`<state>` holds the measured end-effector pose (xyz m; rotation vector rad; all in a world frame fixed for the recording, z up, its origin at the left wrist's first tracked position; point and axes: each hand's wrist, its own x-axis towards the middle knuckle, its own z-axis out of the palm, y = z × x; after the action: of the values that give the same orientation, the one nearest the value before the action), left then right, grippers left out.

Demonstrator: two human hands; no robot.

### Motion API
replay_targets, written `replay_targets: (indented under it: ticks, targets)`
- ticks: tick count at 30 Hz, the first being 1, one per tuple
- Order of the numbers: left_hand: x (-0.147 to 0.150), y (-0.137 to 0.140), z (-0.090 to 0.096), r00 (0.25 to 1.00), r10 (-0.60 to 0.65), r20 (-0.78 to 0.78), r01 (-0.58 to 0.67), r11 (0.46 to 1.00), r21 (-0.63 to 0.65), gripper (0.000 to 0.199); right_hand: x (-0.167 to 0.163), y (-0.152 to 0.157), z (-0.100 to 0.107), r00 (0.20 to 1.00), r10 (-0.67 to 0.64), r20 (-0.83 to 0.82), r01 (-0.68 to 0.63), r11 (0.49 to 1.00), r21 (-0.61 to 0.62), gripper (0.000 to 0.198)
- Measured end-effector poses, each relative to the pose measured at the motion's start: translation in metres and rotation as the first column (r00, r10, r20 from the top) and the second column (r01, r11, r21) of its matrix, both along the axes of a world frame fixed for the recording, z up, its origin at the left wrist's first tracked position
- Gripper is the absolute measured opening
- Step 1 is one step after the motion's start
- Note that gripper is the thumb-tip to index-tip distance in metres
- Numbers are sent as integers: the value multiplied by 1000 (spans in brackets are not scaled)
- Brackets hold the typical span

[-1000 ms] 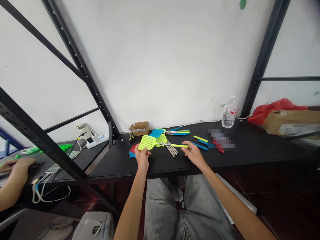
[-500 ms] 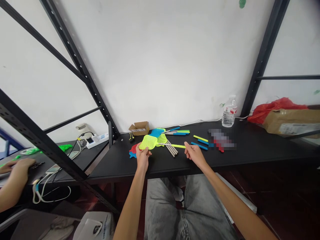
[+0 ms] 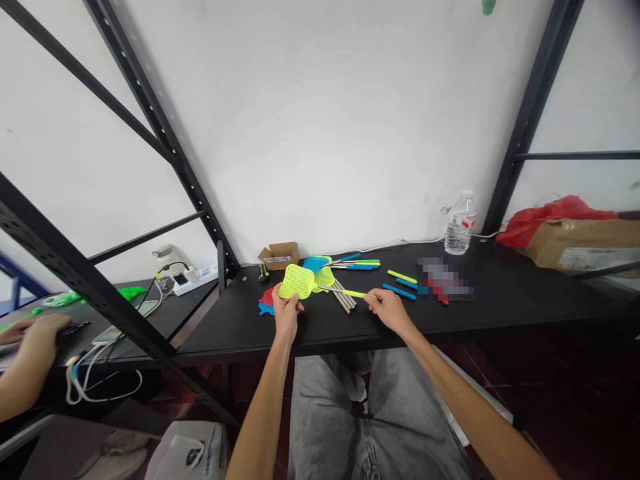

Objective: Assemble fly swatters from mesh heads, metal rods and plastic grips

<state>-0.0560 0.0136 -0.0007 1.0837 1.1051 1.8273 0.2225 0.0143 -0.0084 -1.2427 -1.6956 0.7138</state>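
A yellow fly swatter with a metal rod and yellow grip is held between my two hands above the table. My left hand is closed on the lower edge of its perforated head. The fingers of my right hand pinch the end of its grip. Behind it lies a pile of swatters with a blue head and blue and green handles. Bare metal rods lie just below. Red and blue heads sit left, partly covered. Loose blue grips and a yellow one lie to the right.
The black table stands between dark metal posts. A small open carton is at the back, a water bottle at the back right, a larger box beyond. Another person's hand rests at far left, near cables and a power strip.
The swatter's head has tipped up slightly toward me, and my right hand has shifted a little left and down along the grip end. Both hands keep their hold.
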Motion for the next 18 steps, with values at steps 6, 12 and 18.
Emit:
replay_targets:
  ticks: [6, 12, 18]
  targets:
    - [-1, 3, -3, 999, -11, -51, 12, 1000, 12, 59, 0, 3, -3, 1000, 12, 11, -12, 1000, 10, 29]
    - [-1, 3, -3, 998, -42, -48, 43, 999, 18, 61, 0, -2, 3, 999, 35, -21, -35, 999, 13, 44]
    - [0, 0, -1, 995, -86, -43, 87, 996, 15, 63, -1, -5, 7, 998, 31, -47, -34, 998, -56, 56]
